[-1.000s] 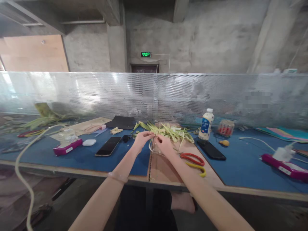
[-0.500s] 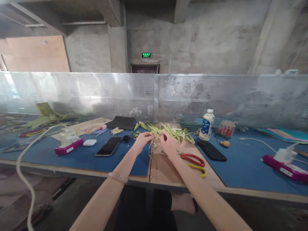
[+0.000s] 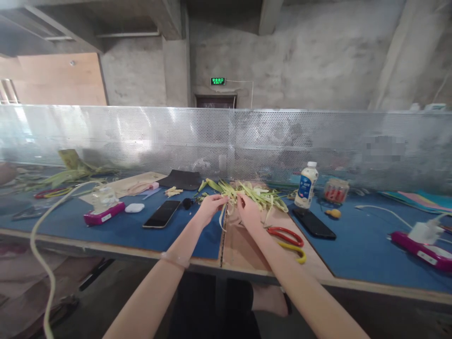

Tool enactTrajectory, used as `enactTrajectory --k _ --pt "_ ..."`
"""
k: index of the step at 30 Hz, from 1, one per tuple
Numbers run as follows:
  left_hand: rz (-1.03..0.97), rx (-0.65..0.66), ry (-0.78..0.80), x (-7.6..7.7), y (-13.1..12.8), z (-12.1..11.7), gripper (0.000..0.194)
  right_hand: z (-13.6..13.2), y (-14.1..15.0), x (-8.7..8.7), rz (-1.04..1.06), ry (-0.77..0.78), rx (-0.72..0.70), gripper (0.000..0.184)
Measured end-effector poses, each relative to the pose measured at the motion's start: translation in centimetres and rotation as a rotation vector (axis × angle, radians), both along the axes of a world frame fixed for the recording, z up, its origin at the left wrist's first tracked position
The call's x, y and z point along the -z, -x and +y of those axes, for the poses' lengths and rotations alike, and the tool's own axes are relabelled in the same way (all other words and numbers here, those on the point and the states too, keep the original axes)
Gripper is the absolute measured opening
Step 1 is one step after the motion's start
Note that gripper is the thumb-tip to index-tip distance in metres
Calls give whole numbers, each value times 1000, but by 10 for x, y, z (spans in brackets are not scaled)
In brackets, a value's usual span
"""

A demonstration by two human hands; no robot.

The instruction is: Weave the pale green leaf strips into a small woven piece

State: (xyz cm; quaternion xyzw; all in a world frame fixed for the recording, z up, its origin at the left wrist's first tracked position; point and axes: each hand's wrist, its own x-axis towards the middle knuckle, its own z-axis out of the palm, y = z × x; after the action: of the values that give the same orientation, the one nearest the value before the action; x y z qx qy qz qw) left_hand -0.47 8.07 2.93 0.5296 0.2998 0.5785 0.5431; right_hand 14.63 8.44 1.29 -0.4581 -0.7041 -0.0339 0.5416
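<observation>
Strips (image 3: 261,194) were pale green, thin, heaped. Left hand (image 3: 211,207) pinched a dangling strip (image 3: 221,220); right hand (image 3: 249,211) fingers curled, grip unclear.

Pale glare is caught on the perforated metal screen (image 3: 169,136), mostly leftward — the ceiling (image 3: 222,16) is shadowed, outer edges are stretched and blurred.
</observation>
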Motion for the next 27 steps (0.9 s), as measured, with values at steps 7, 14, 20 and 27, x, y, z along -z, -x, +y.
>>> enactTrajectory --k 7,14,20,27 --pt "-2 153 -38 -7 -2 -10 23 -1 3 1 -89 -1 -23 16" --pt "11 137 -37 -7 -2 -11 27 -4 3 0 -192 0 6 15" --pt "25 133 -41 -4 -2 -8 27 -7 4 -1 -224 -3 -58 14" --pt "45 89 -48 -3 -2 -5 30 -9 4 -1 -177 24 4 16"
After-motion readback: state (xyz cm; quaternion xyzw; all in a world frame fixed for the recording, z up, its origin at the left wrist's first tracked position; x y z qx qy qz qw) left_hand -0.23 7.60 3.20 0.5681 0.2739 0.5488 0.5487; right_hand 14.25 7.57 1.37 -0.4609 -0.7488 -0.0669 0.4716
